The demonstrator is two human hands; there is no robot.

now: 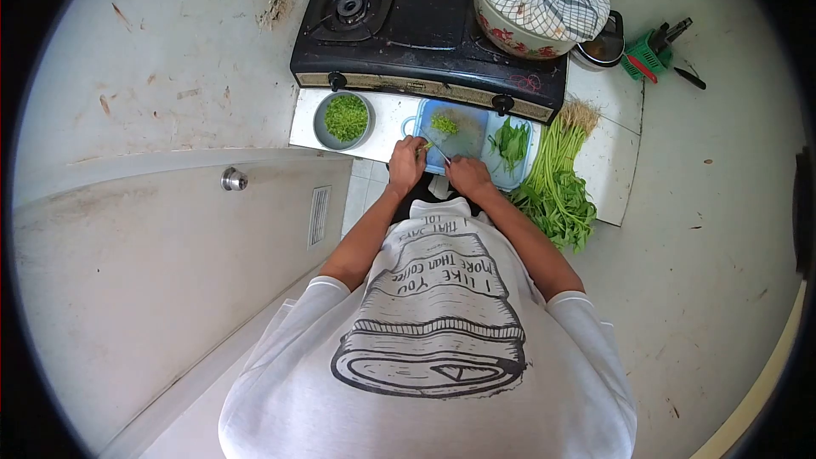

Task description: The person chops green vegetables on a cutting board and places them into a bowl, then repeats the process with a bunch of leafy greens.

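My left hand (407, 163) is closed around some green stems (424, 146) at the lower left of a blue cutting board (472, 116). In my right hand (468, 173) is a knife (441, 152), its blade angled toward the stems. Just beyond the blade lies a small heap of chopped green stems (444, 124). Loose green leaves (510, 143) rest on the board's right side. To the left stands a grey bowl (318, 126) holding finely chopped greens (346, 118). Fingertips of both hands are small and partly hidden.
Behind the board is a black two-burner stove (399, 34), carrying a cloth-covered pot (523, 38). A bundle of leafy greens with roots (557, 166) lies to the right, overhanging the counter's front edge. Farther back are a small lidded pot (602, 49) and a green basket (649, 57) with utensils.
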